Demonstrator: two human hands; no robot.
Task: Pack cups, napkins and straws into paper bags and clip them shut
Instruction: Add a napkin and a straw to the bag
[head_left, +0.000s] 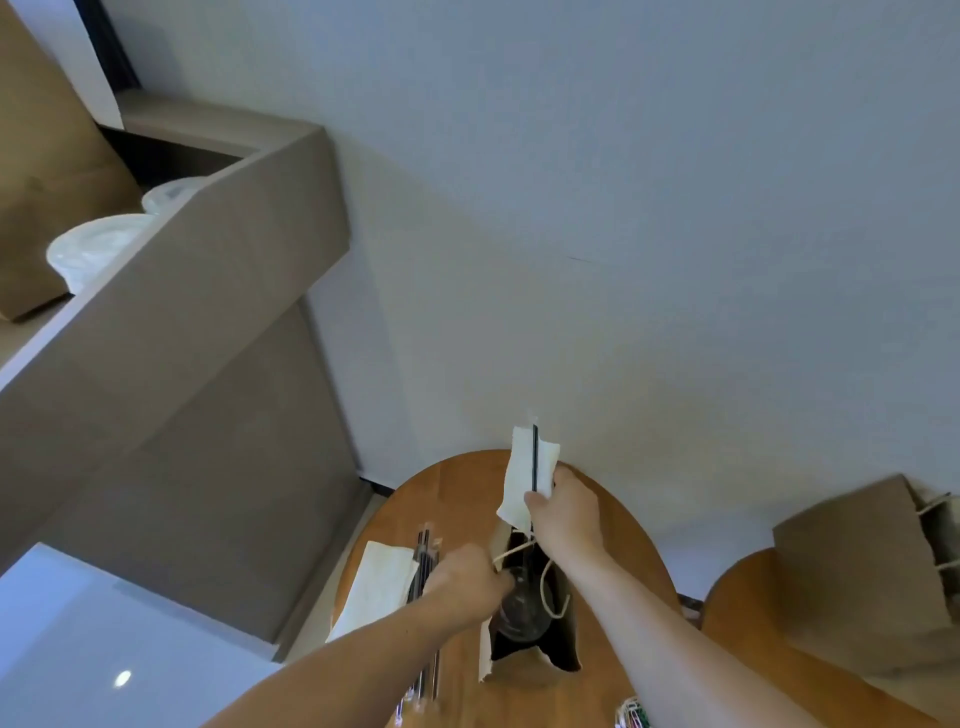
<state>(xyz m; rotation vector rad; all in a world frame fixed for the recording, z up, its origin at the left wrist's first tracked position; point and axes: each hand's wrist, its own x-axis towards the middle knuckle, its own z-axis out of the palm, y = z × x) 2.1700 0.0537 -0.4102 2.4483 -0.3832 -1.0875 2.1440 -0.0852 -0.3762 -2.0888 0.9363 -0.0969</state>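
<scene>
- Right hand: raised over the bag's mouth with the forearm reaching in from the near right. Thumb and fingers pinch a napkin and a straw together.
- Left hand: forearm comes in from the near left, and the fingers curl on the left rim of the bag by a cord handle.
- Napkin: soft white paper, folded and hanging limp. Straw: thin, black, stiff and upright.
- Bag: brown paper with a dark inside, standing open on a round wooden table. A clear round cup sits in it.
- Left of the bag lie a flat napkin pile and dark spare straws.
- Second bag: plain brown, far right.
</scene>
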